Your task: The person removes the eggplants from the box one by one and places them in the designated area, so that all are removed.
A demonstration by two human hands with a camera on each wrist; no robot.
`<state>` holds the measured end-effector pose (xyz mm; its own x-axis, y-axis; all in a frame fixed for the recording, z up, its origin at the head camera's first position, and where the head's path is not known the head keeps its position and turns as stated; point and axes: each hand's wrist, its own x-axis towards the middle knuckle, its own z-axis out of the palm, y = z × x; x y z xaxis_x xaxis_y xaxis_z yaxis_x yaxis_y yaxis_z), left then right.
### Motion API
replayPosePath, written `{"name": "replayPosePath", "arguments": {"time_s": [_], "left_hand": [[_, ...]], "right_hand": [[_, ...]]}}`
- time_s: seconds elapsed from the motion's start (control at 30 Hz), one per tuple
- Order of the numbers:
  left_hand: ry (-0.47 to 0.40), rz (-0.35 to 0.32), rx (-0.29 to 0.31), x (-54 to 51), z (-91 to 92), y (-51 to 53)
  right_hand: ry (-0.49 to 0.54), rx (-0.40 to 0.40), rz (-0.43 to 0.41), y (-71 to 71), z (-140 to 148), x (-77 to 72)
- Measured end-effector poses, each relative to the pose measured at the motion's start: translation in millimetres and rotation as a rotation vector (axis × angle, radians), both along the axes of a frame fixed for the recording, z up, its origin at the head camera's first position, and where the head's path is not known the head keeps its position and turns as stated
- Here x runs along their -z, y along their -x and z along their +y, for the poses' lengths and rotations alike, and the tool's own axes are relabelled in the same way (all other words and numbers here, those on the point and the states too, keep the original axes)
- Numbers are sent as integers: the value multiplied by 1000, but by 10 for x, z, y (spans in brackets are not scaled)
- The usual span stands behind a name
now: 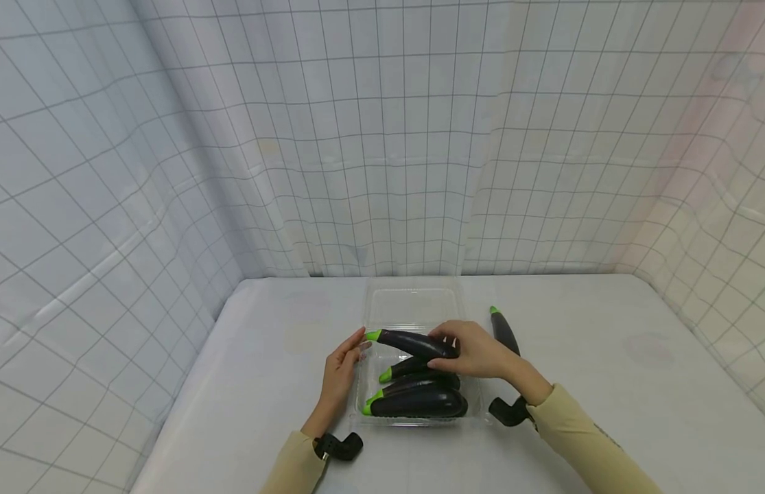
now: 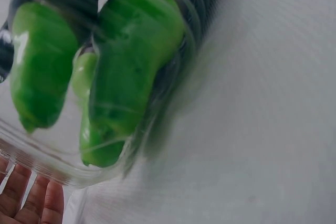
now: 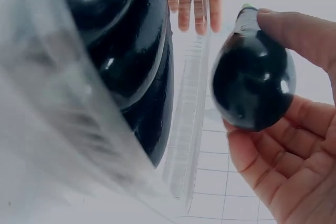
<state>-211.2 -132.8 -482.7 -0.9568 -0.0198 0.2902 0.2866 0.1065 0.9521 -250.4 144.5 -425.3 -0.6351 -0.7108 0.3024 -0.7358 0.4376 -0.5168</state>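
My right hand (image 1: 475, 350) grips the thick end of a dark eggplant (image 1: 413, 342), held above a clear plastic box (image 1: 363, 384). Its green stem end points left, close to my left fingertips; contact there cannot be made out. Several more eggplants (image 1: 419, 401) lie side by side in the box, green ends to the left. In the right wrist view, thumb and fingers wrap the held eggplant (image 3: 254, 80). My left hand (image 1: 339, 374) is at the box's left side, and its fingers (image 2: 34, 198) look straight by the box wall in the left wrist view.
The box's transparent lid (image 1: 413, 307) lies folded back behind it. Another eggplant (image 1: 504, 331) rests on the white table (image 1: 283, 357) to the right, partly behind my right hand. Gridded white curtains (image 1: 388, 137) enclose the table at the back and sides.
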Motion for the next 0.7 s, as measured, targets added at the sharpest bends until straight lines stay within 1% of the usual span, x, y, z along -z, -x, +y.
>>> {"name": "replayPosePath", "arguments": {"time_s": [0.1, 0.27, 0.4, 0.5, 0.6, 0.7], "left_hand": [[-7, -7, 6, 4, 0, 4], [-14, 13, 27, -5, 3, 10], [-9, 31, 32, -14, 0, 13], [-17, 48, 30, 6, -1, 21], [-41, 55, 28, 113, -19, 70], [-45, 55, 17, 240, -34, 126]], "right_hand": [[27, 1, 28, -4, 10, -5], [70, 11, 55, 1, 33, 1], [97, 26, 64, 10, 68, 7], [115, 45, 84, 14, 103, 15], [144, 72, 112, 14, 137, 21], [179, 98, 150, 24, 171, 40]]}}
